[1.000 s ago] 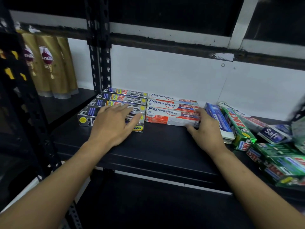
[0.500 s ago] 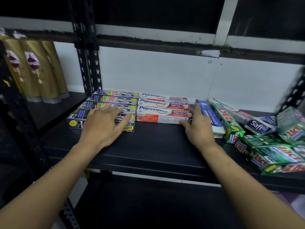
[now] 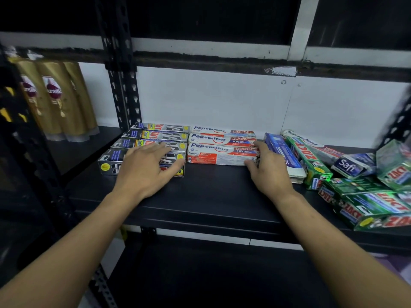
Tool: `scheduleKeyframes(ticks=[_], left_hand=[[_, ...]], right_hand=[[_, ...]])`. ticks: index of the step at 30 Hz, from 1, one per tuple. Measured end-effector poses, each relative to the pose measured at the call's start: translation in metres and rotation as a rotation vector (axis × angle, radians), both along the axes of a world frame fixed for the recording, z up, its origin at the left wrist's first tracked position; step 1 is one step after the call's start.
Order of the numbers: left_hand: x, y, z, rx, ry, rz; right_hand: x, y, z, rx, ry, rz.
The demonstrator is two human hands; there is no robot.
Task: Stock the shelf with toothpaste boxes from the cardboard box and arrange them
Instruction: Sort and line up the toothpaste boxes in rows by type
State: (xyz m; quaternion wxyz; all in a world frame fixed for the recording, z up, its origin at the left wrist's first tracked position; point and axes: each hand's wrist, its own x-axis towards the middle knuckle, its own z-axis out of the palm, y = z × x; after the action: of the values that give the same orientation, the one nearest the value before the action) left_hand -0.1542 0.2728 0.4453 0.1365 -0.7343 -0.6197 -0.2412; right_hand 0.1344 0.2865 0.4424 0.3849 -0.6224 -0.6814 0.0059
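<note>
view down from my head onto a black shelf [image 3: 211, 196] with a white wall behind it. my left hand [image 3: 146, 170] lies flat on the front one of four black zact boxes [image 3: 155, 135] at the shelf's left end, fingers [image 3: 164, 147] straight and slightly spread over its top, thumb along its front face. just to the right of these boxes, and touching them, is a row of three pepsodent boxes [image 3: 222, 138], one behind the other toward the back wall. all of them lie with the long axis parallel to the shelf's front edge.

my right hand [image 3: 269, 172] is at the right short end of the front pepsodent box [image 3: 213, 155]. its fingers are bent round that end and the thumb sits on the front face near the corner, so the box lies leftward from my right palm, lengthwise away from it.

what the next move seems to turn on is the unsorted stock. it lies just right of my right hand: a blue box [image 3: 287, 158] touching the back of that hand, then a green zact box [image 3: 309, 163], both with the long axis running from the back wall toward the front edge, crosswise to the tidy rows. past them are a safi box [image 3: 351, 166] and a heap of green zact boxes [image 3: 378, 205] at the front right corner. my right hand is much the nearer one to these, and each would likely need a quarter turn to match. no cardboard box is in view. sunsilk pouches [image 3: 55, 96] stand on the next shelf to the left.
</note>
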Motion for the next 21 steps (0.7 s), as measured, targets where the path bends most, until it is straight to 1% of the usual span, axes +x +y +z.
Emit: scheduleKeyframes(ticks=[3,4,7,8,11,15,19,21], left_hand=[[0.0,-0.001,0.002,-0.007,0.009,-0.002],[0.0,-0.002,0.004,-0.008,0.045,0.0],[0.005,-0.007,0.009,0.024,0.284,-0.007],[0.009,-0.01,0.011,0.038,0.333,-0.022],[0.034,-0.017,0.015,0.033,0.374,-0.09],[0.09,-0.014,0.015,0.029,0.307,-0.233],[0.147,0.003,0.013,0.016,0.141,-0.301],[0.161,0.012,0.006,0.013,0.115,-0.313]], right_hand=[[0.0,-0.009,0.004,0.044,-0.042,0.024],[0.0,-0.013,0.006,0.056,-0.059,0.034],[0.009,-0.031,0.015,0.021,-0.092,0.059],[0.015,-0.037,0.02,0.012,-0.109,0.061],[0.04,-0.054,0.037,0.049,-0.168,0.036],[0.08,-0.063,0.061,0.001,-0.228,0.018],[0.125,-0.054,0.085,-0.064,-0.233,-0.016],[0.148,-0.044,0.094,-0.112,-0.261,-0.048]])
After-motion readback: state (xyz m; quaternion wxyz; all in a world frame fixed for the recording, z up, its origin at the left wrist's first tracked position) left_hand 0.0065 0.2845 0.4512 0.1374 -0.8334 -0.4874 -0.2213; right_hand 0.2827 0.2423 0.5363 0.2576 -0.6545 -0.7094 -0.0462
